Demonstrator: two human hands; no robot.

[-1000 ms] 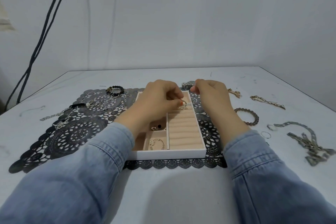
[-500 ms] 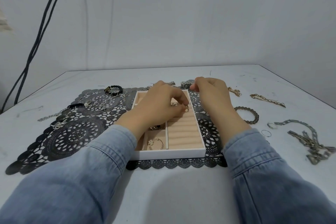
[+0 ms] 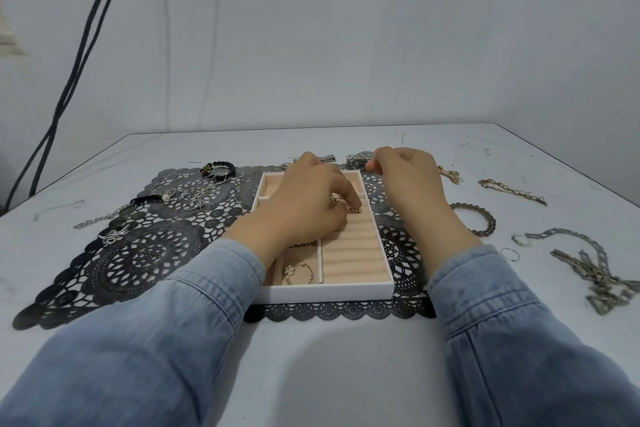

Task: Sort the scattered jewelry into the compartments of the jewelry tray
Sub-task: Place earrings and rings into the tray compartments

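Now the left grip [image 3: 304, 204] arches over the jewelry tray [image 3: 329, 291], fingertips curled down and pinching a small gold ring [image 3: 354, 209] at the far ridges of the right-hand ring rolls. The right grip [image 3: 408, 180] is beside the tray's far right corner, fingers curled, thumb to forefinger; whether it holds anything I cannot tell. The tray is white-rimmed, lined in ribbed peach velvet. A pearl bracelet [image 3: 298, 272] lies in its near left compartment. A black lace mat [image 3: 138, 253] covers the pale worktop [image 3: 311, 357].
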